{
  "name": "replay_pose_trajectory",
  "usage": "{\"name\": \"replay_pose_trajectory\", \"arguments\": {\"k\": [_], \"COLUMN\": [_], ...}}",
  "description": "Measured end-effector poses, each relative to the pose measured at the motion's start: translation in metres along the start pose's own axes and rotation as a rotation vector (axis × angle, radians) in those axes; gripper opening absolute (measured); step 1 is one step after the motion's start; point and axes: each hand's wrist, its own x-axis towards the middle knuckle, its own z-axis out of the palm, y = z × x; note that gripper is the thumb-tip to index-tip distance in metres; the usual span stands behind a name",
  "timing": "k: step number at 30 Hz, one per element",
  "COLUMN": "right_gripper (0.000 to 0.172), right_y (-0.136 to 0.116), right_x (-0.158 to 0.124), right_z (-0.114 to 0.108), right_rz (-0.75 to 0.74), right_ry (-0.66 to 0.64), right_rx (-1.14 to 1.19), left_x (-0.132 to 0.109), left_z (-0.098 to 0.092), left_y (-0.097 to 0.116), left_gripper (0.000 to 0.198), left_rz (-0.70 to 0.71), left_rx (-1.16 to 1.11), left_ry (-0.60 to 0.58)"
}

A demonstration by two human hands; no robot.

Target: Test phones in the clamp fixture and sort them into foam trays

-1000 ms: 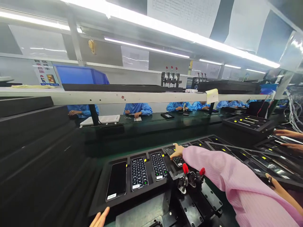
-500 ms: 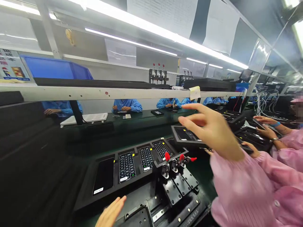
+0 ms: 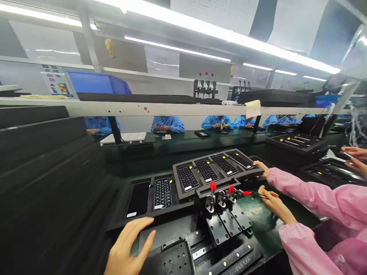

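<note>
While raised, the foam tray (image 3: pixel 174 172) holds 4 phones (image 3: pixel 206 170).

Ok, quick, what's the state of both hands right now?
Left hand: open, fingers spread, holding nothing.
Right hand: closed on a thin black item, too small to identify.

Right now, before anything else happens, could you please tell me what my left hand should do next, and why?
I would probably bring your left hand up to the near edge of the raised black tray. That hand is open and empty, only a pink-sleeved hand is at the tray's far corner, and the tray overlaps the lower tray.
</note>
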Motion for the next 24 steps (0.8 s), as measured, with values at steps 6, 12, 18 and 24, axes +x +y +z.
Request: {"name": "replay_pose_trajectory", "arguments": {"k": [6, 12, 18, 24], "right_gripper": [0.038, 0.042, 0.052, 0.058], "right_y": [0.035, 0.032, 0.025, 0.02], "right_x": [-0.014, -0.01, -0.004, -0.004], "right_z": [-0.006, -0.008, -0.009, -0.017], "right_rz": [0.02, 0.039, -0.062, -0.063], "right_ry": [-0.346, -0.23, -0.192, -0.194], "right_rx": [0.558, 0.583, 0.489, 0.457], "left_x": [0.064, 0.095, 0.098, 0.137], "left_z": [0.058, 0.105, 0.092, 0.068], "left_y": [-0.006, -0.006, -0.005, -0.022], "left_gripper": [0.038, 0.026, 0.038, 0.052], "left_rz": [0.137, 0.138, 0.122, 0.166], "left_rx": [0.059, 0.093, 0.13, 0.196], "left_ry": [-0.304, -0.285, -0.252, -0.43]}}
